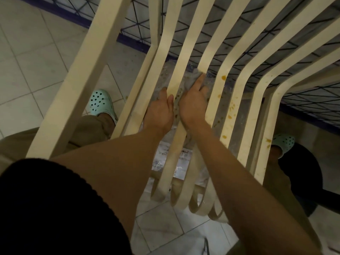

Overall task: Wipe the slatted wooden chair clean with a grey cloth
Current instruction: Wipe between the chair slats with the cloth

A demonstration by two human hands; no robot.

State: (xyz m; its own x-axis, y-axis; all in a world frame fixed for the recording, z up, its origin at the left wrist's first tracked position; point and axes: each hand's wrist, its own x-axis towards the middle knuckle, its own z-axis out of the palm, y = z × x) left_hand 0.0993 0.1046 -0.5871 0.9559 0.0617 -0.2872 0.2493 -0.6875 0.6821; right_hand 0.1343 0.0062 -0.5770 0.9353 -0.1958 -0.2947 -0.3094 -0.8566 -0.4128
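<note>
Slatted wooden chair point(244, 74) seen from above, both hands at work on its middle slats.

Head view: the chair's cream slats fan from the bottom centre of the frame up to the top right, filling most of the picture. The left hand point(160, 111), just left of centre, grips one slat point(174, 70), thumb laid along its top and fingers curled round its left edge. The right hand point(192, 103), just beside it, lies with fingers stretched out flat, pressing the grey cloth point(196, 73) onto the next slat; the cloth bunches out past the fingertips. Orange stains point(223, 77) dot the slats to the right of the hands. Crumpled clear plastic point(165, 159) shows under the slats. Mint clogs point(100, 102) stand on the pale tiled floor point(36, 61) at centre left and far right, and a dark wire grid point(184, 24) crosses the top.
</note>
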